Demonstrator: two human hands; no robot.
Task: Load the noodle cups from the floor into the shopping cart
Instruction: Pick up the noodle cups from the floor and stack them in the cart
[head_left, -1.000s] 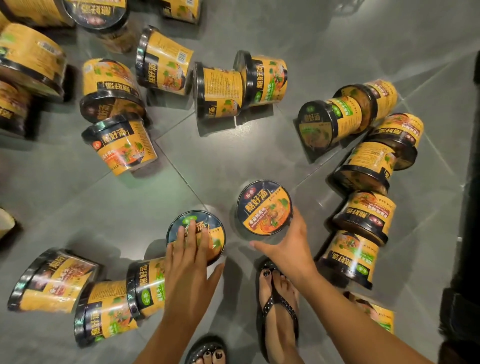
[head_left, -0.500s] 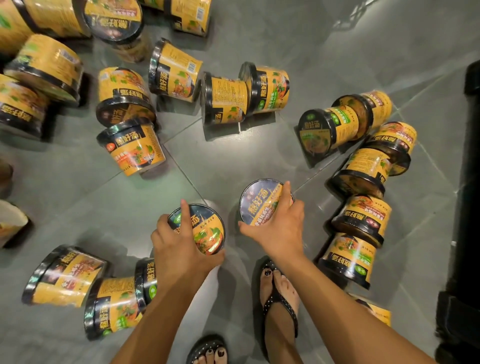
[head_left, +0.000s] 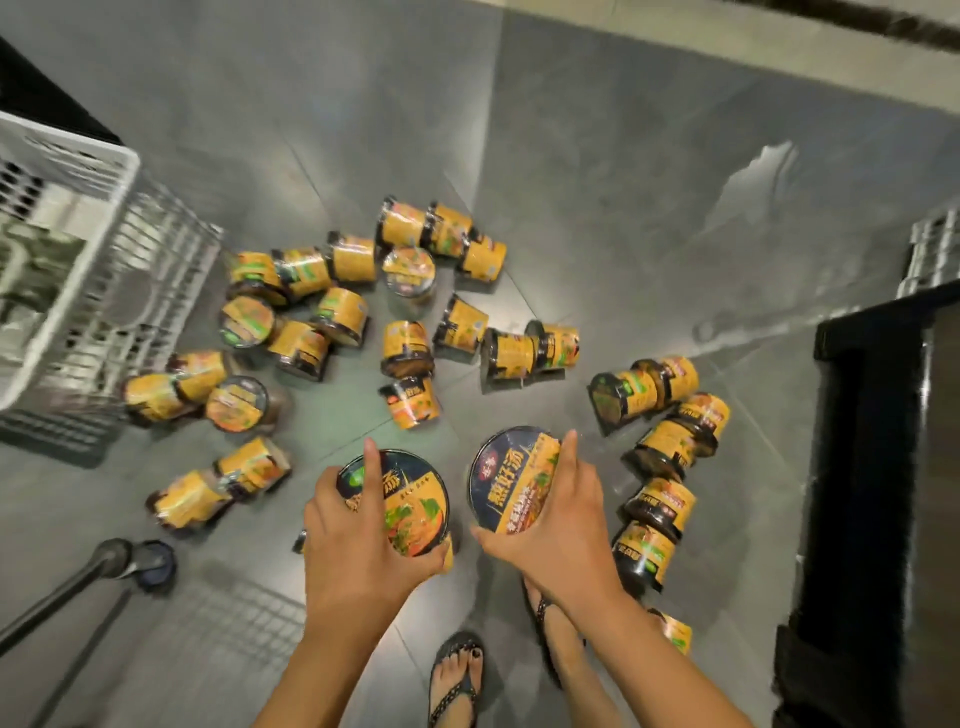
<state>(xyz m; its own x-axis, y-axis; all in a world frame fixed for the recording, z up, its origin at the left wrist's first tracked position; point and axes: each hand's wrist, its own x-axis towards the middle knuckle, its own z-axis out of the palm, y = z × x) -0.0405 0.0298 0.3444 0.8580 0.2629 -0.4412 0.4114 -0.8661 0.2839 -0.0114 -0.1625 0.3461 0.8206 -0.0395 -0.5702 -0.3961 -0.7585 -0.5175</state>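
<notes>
Glossy grey tiled floor (head_left: 623, 156); black furniture (head_left: 872, 467) at right.

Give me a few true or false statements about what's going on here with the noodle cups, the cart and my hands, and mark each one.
1. The left hand grips one noodle cup and the right hand grips another cup. True.
2. The shopping cart stands on the person's right. False: it is on the left, at the edge of the view.
3. Many loose cups lie on the grey floor. True.
4. The person wears closed shoes. False: open sandals leave the toes showing.
</notes>
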